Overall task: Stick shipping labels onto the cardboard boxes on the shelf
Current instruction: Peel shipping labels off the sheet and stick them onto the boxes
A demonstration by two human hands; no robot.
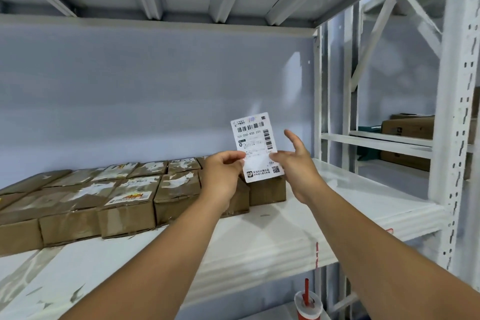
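Held upright over white metal shelf (285, 228): white printed paper shipping label (255, 143), pinched at lower left by left hand (223, 171), brushed by thumb of right hand (296, 163), fingers splayed loose. Behind, rows of taped brown cardboard boxes (130, 197).

— How is the light?
— Cool, even and fairly bright. A pale glare patch sits on the back wall (293, 70), right of centre.
— Any shadows?
— Only soft ones. The front faces of the cardboard boxes (124, 205) are dimmer than their tops, and the white shelf board (272, 236) is nearly washed out.
— Is it sharp?
— The shipping label (255, 143) is crisp and its barcodes are clear. The right hand (296, 163) has slightly smeared fingertips. The uprights (452, 112) at the far right bow with wide-angle distortion.
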